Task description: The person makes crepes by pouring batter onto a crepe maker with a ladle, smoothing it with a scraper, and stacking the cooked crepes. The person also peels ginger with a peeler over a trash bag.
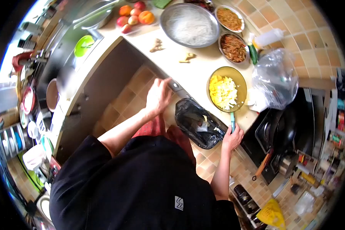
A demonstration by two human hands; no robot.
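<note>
Teal handle (233, 121) was gripped at its near end by the right hand (232, 138), between thumb and fingers; whether it was joined to the bowl couldn't be told. Amber bowl (240, 86) was set on the counter (197, 71) just beyond that hand, part filled with chopped yellow food (223, 92). Left hand (158, 97) was held loosely curled near the counter's front edge; whether anything was pinched in it couldn't be told. Black-lined bin (180, 110) was placed between the hands, nearer the right, with pale scraps (203, 125) inside. Well beyond the left hand, toward the right, metal basin (193, 46) was loaded with translucent noodles (189, 28). Past the amber bowl, farther from the right hand, two bowls were filled with orange-brown shreds (234, 48). Fruit (146, 17) was grouped in a clear tray (132, 33) well beyond the left hand.
</note>
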